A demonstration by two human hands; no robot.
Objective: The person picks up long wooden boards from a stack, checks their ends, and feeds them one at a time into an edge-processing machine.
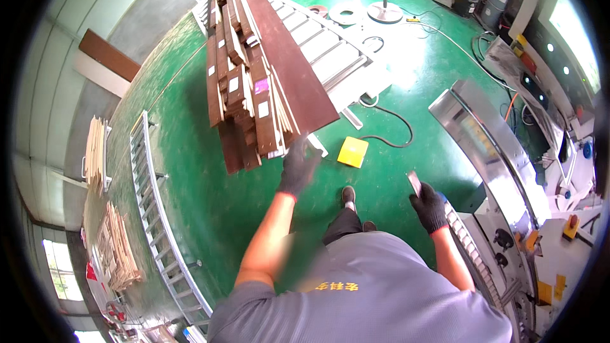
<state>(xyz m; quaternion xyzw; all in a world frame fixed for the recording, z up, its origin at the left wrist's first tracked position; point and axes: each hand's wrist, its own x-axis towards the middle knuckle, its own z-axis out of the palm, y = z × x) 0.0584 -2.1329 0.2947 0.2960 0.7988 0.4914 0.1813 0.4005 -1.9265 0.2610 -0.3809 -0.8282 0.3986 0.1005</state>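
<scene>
Left of the yellow box are stacked boards, then the left hand, unclenched and seemingly reaching; gripping a board would need curled fingers. Right of the box, the right hand grasps a small flat piece.

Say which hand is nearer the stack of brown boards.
Left. The left hand is by the near end of the stack of brown boards, contact unclear; the right hand is farther off, to the stack's right.
</scene>
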